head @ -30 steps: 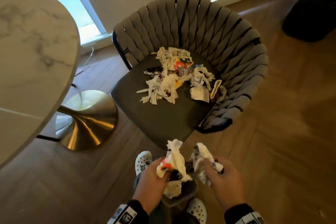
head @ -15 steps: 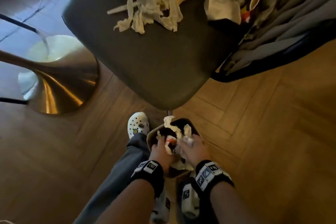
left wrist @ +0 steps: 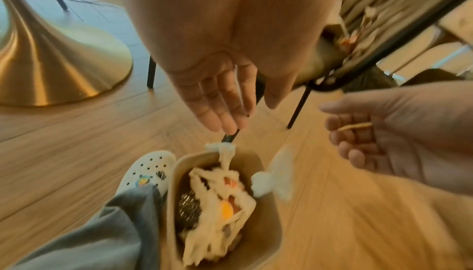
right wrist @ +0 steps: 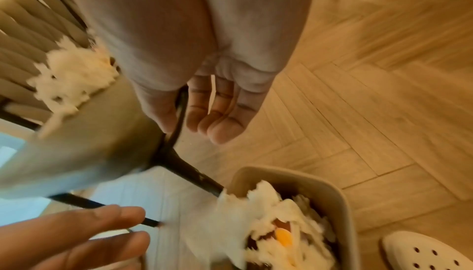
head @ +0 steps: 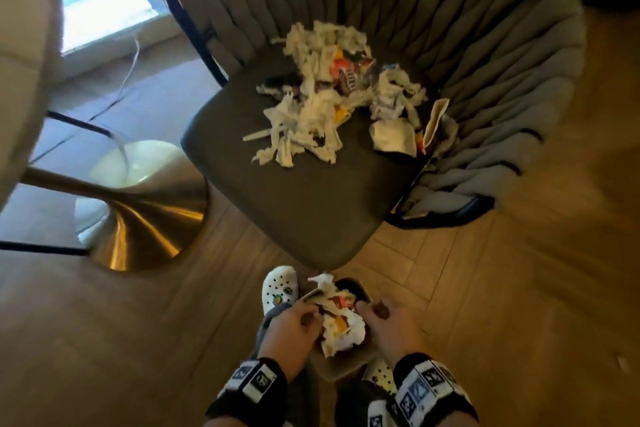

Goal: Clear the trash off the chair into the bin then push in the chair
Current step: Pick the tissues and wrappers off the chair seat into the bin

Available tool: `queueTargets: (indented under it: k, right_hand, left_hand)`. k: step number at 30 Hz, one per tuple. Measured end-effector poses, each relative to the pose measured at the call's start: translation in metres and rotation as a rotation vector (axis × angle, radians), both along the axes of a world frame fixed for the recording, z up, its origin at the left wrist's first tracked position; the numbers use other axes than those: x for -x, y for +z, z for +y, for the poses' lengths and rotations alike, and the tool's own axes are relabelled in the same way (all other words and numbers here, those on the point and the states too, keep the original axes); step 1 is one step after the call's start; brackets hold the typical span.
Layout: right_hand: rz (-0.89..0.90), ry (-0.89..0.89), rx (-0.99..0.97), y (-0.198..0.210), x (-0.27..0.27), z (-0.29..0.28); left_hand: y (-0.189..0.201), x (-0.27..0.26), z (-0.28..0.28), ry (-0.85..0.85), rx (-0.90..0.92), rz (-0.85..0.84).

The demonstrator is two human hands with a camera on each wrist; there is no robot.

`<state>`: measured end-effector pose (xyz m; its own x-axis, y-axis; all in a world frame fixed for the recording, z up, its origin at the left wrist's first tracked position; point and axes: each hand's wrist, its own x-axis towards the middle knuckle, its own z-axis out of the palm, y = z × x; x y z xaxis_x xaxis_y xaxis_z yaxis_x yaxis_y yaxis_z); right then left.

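Wooden floor (head: 485,288) is carrying the bin (left wrist: 271,234), already holding some trash; both hands, left hand (head: 294,326) and right hand (head: 391,326), are hanging relaxed and empty, while much trash (head: 329,94) is waiting on the chair (head: 294,201), not yet pushed in.

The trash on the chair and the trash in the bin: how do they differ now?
The trash on the chair lies spread loosely over the seat; the trash in the bin is heaped in one mound above the rim. The chair pile looks larger. Both hands, left and right, are beside the bin pile, away from the chair pile. Both are mostly white paper with coloured wrappers.
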<state>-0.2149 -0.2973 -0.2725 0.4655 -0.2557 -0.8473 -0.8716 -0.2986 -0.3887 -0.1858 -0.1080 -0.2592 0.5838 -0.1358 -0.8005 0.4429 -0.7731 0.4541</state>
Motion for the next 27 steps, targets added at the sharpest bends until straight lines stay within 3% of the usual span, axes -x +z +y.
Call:
queueTargets:
  k: [4,7,11,14,16,18,20,24,27]
  right_hand:
    - [-0.012,-0.024,0.004,0.050,-0.044,-0.001]
    - [-0.194,-0.055,0.057,0.085,-0.095,-0.002]
    - [-0.428,-0.073,0.395,0.094,-0.185,-0.018]
    - [-0.380,-0.014,0.722,0.084,-0.255,-0.043]
    - [-0.233,-0.040,0.687,0.065,-0.286,-0.062]
    - [-0.102,-0.087,0.584,0.048,-0.300,-0.074]
    - [-0.095,-0.109,0.587,0.039,-0.304,-0.078]
    - [-0.257,-0.077,0.727,0.051,-0.293,-0.077]
    - [-0.447,-0.221,0.651,0.076,-0.283,-0.066]
  left_hand:
    - [0.052,-0.055,0.011,0.098,0.092,-0.118]
    - [0.072,-0.111,0.016,0.154,0.125,-0.224]
    - [0.072,-0.197,0.012,0.078,0.104,-0.379]
    - [0.058,-0.255,0.002,0.098,0.015,-0.491]
    - [0.047,-0.285,-0.008,0.116,-0.030,-0.475]
    - [0.039,-0.307,-0.021,0.128,-0.044,-0.399]
    - [0.030,-0.319,-0.034,0.099,-0.091,-0.353]
    - [0.013,-0.326,-0.044,0.028,-0.245,-0.348]
    - [0.006,-0.332,-0.031,0.001,-0.216,-0.371]
